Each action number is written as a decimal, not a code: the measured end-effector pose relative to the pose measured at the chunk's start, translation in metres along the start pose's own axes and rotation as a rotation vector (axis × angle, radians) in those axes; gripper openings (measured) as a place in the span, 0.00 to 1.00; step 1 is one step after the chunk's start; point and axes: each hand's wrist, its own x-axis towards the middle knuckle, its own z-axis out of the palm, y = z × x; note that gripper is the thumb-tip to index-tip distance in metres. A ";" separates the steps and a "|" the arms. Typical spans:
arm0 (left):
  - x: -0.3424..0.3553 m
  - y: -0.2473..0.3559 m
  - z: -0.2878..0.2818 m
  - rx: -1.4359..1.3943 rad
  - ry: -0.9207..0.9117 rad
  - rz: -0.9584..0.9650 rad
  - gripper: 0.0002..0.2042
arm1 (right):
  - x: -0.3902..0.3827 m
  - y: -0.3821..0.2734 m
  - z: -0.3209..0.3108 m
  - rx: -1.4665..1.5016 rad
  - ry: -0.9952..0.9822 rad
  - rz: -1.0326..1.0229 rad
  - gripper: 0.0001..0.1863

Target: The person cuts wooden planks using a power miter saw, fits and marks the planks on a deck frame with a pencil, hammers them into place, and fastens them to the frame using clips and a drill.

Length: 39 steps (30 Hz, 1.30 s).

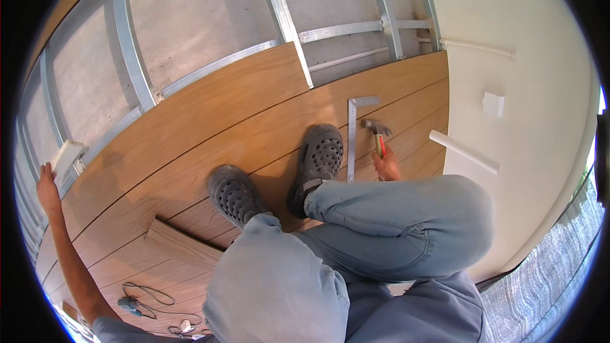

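At the far left my left arm reaches out, and my left hand grips the near end of a pale, short block. The block lies against the outer edge of a wood-grain plank, beside a metal bar. My right hand is wrapped round the handle of a claw hammer, partly hidden behind my bent knee. The hammer's head is low over the planks. Just left of it, a metal carpenter's square lies flat.
Metal framing bars cross the grey floor beyond the planks. A loose plank piece and a corded tool lie at lower left. My clogs rest on the planks. On the right-hand wall are a white pipe and box.
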 end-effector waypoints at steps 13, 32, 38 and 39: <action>-0.353 0.149 -0.034 -1.258 -0.349 -0.764 0.14 | 0.036 -0.003 0.003 -0.747 0.024 -0.248 0.20; -0.498 0.339 0.000 -1.064 -0.321 -1.181 0.31 | 0.073 -0.191 0.069 -0.675 -0.148 -0.827 0.16; -0.523 0.371 -0.011 -0.908 -0.327 -1.221 0.29 | 0.083 -0.213 0.066 -0.716 -0.151 -0.894 0.15; -0.526 0.374 -0.008 -0.883 -0.301 -1.239 0.29 | 0.083 -0.216 0.066 -0.723 -0.152 -0.902 0.15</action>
